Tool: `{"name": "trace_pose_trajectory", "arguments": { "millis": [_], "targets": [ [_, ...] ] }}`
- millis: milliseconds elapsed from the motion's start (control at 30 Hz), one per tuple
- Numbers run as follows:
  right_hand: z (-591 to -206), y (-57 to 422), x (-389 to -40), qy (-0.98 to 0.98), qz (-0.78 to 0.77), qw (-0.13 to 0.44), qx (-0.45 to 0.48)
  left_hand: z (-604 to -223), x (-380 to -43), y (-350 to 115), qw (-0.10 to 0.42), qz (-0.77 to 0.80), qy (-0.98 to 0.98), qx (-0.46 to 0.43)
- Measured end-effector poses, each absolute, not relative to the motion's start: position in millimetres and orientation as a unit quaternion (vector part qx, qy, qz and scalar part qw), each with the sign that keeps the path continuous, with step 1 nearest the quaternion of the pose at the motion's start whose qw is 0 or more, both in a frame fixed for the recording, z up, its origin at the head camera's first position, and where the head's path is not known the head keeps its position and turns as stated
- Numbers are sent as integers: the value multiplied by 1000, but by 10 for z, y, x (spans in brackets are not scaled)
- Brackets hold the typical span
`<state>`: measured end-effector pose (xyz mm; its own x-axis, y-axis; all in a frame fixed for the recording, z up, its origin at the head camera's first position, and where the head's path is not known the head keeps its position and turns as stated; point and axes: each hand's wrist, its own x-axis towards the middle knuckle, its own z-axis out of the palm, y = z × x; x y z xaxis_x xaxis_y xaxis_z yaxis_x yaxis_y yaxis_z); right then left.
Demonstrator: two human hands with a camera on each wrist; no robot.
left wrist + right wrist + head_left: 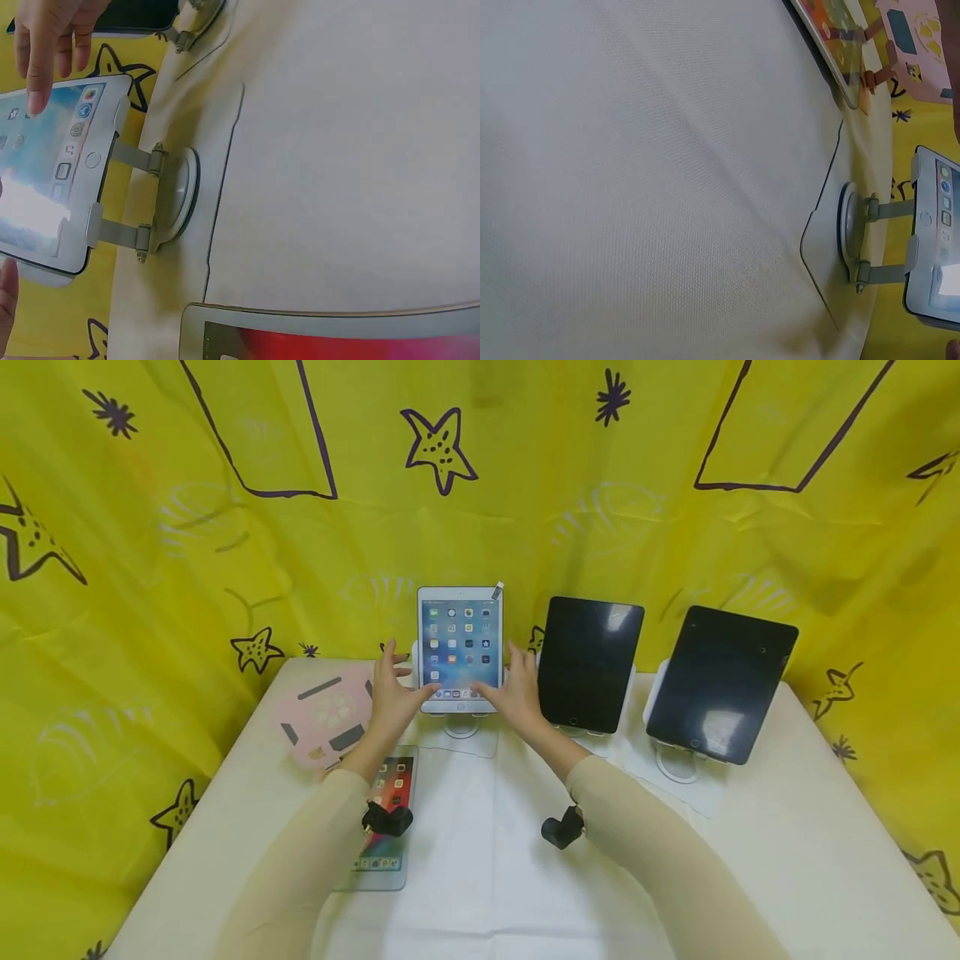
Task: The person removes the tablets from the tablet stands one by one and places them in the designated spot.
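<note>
A white tablet (461,643) with a lit screen of app icons stands tilted back on a light folding stand (462,727). A small printed tab (498,591) sticks up at its top right corner. My left hand (392,695) is at its left side, thumb over the lower left of the screen, fingers raised and spread. At the right side is my right hand (519,690), its thumb over the lower right. The left wrist view shows the right hand's fingers (66,56) hanging loosely beside the tablet's edge. Whether the thumbs touch the glass is unclear.
Two dark-screened tablets stand to the right, one nearer (588,664) and one farther (722,685). On the left are an unoccupied pink stand (330,714) and a lit tablet with red wallpaper (390,872), partly behind my left arm. A yellow curtain (525,527) hangs behind the white table (480,893).
</note>
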<state>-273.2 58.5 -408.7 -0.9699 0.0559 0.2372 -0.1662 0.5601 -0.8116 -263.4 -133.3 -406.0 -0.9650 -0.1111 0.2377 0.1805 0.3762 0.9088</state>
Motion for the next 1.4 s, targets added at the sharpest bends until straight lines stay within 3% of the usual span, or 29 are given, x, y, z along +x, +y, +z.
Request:
{"name": "trace_pose_trajectory", "arguments": {
  "millis": [600, 933, 1400],
  "targets": [
    [-4123, 445, -2802, -870, 481, 103, -21, -4011, -2775, -1270, 65, -494, -867, 8],
    [-4157, 416, -2784, -851, 514, 109, -16, -4045, -2794, -1213, 75, -460, -883, 48],
    [-4117, 450, -2752, -842, 528, 113, -15, -4055, -2792, -1215, 77, -448, -891, 16]
  ]
}}
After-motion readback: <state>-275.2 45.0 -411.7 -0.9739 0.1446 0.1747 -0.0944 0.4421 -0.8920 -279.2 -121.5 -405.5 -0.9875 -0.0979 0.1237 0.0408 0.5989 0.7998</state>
